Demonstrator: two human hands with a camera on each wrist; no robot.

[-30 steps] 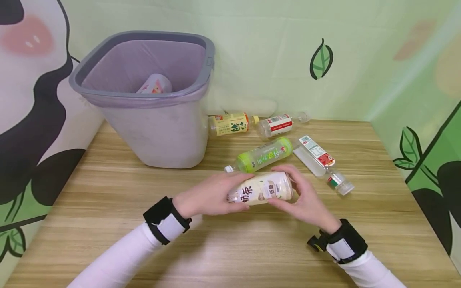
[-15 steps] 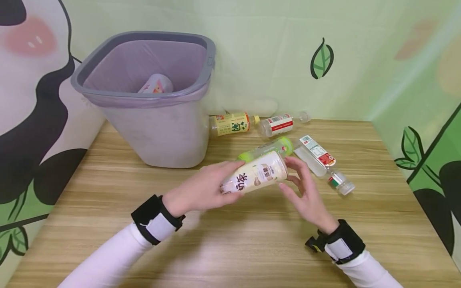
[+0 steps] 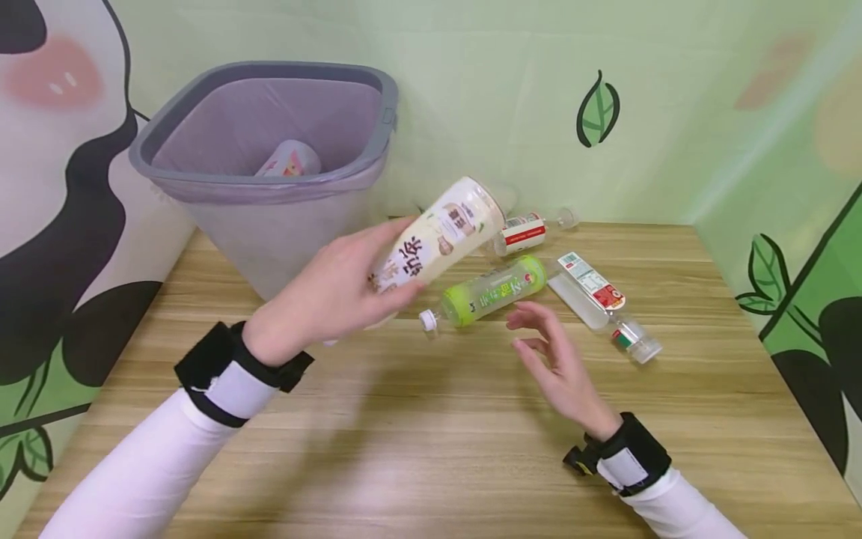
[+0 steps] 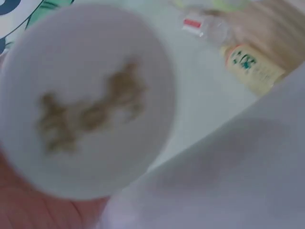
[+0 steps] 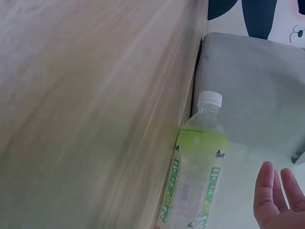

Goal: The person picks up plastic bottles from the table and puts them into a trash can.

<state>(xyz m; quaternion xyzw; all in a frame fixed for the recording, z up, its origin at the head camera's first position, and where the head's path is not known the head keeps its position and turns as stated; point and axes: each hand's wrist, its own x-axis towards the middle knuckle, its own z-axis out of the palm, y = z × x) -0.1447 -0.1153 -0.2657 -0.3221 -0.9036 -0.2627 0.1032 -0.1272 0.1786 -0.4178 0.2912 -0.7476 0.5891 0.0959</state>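
My left hand (image 3: 330, 292) grips a cream milk-tea bottle (image 3: 444, 232) by its lower end in the head view. The bottle is raised and tilted, its wide end up and to the right, in front of the grey bin (image 3: 303, 247). In the left wrist view, a blurred round white end (image 4: 90, 95) with brown lettering fills the left side. My right hand (image 3: 562, 367) holds nothing, its fingers apart and slightly bent above the table. Closest to it lies a clear bottle with a green label (image 3: 498, 292), also large in the right wrist view.
Inside the bin's lilac liner (image 3: 202, 142) sits a white container (image 3: 296, 159) with a pink pattern. A red-and-white-labelled bottle (image 3: 525, 233) lies by the back wall. A flattened clear bottle (image 3: 595, 299) lies at right. A yellow-labelled bottle (image 4: 255, 67) shows in the left wrist view.
My left hand has lifted the milk-tea bottle up and left, towards the bin, tilting its wide end upward. My right hand has let go of the bottle and stays near its place.
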